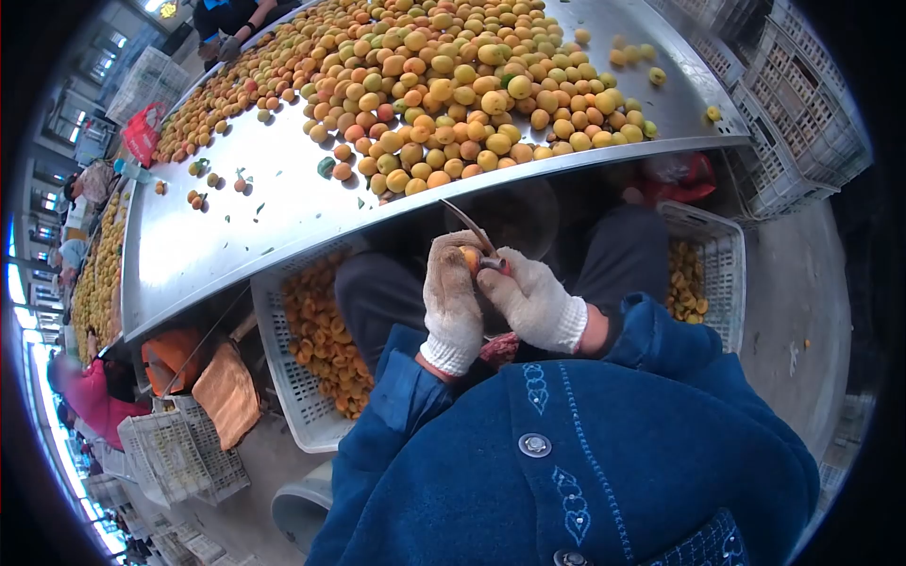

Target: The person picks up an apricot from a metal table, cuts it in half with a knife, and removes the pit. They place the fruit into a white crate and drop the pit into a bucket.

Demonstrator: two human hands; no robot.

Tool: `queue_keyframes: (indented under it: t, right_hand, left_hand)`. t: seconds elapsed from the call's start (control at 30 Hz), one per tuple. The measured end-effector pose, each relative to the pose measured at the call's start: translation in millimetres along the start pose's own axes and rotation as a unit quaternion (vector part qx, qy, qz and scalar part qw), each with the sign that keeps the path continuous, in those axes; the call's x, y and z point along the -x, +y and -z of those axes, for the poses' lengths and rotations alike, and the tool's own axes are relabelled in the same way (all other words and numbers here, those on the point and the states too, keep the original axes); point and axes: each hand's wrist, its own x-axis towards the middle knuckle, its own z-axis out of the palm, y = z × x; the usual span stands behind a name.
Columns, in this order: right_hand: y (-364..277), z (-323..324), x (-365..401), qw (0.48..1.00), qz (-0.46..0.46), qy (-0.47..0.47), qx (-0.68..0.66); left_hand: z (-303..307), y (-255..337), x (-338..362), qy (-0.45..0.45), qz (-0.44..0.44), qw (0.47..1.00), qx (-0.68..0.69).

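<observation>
Both hands wear whitish knitted gloves and meet above my lap, just below the metal table's edge. My left hand (455, 300) has its fingers wrapped round an orange-yellow apricot (471, 258). Against that fruit, my right hand (536, 294) is closed on a knife (465, 221) with a thin curved blade, which points up and to the left. Part of the knife's reddish handle shows between the fingers. Whole apricots (415, 94) are heaped on the metal table (226, 264) in front of me.
A white crate (283, 387) of apricot halves stands left of my legs, another (731, 274) at the right. Stacked crates (793, 123) rise at the far right. A bucket (293, 509) is at lower left. Across the table, a person's arm (255, 21) shows; a person in pink (94, 401) is at left.
</observation>
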Motion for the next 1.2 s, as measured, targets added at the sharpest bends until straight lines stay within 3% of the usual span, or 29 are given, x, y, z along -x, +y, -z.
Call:
queue_keyframes:
  t: [0.03, 0.1, 0.13, 0.17, 0.23, 0.27, 0.33, 0.5, 0.57, 0.7, 1.2]
  right_hand:
    - [-1, -2, -1, 1.0, 0.001, -0.003, -0.002]
    - [-15, 0, -6, 0.964, -0.132, -0.01, -0.231]
    - [-24, 17, -9, 0.951, -0.191, -0.098, -0.223]
    - [-23, 21, -7, 0.951, -0.19, -0.099, -0.224]
    - [-22, 28, -6, 0.861, -0.264, -0.135, -0.414]
    - [-21, 27, -4, 0.856, -0.261, -0.121, -0.429]
    - [-20, 30, -1, 0.872, -0.24, -0.116, -0.41]
    - [-24, 30, 6, 0.912, -0.216, -0.107, -0.331]
    - [-19, 19, 8, 0.927, -0.212, -0.066, -0.302]
    - [-5, 16, 13, 0.96, -0.198, -0.09, -0.174]
    - [9, 2, 10, 0.991, -0.09, -0.083, -0.049]
  left_hand:
    - [1, 1, -1, -0.007, -0.013, 1.0, -0.006]
    - [6, 4, -2, -0.015, 0.009, 0.999, -0.036]
    - [7, 6, -2, -0.026, 0.031, 0.997, -0.064]
    - [5, 9, -1, -0.026, 0.031, 0.997, -0.065]
    - [-5, 13, -3, -0.021, 0.087, 0.974, 0.209]
    - [-7, 11, -3, -0.021, 0.088, 0.974, 0.209]
    - [-9, 8, -6, -0.011, 0.128, 0.95, 0.284]
    - [3, -10, -14, -0.04, 0.08, 0.943, 0.322]
    - [3, -4, -11, 0.005, 0.107, 0.927, 0.36]
    - [6, -5, -12, -0.036, 0.09, 0.934, 0.343]
    - [-4, 11, -3, -0.014, 0.101, 0.952, 0.29]
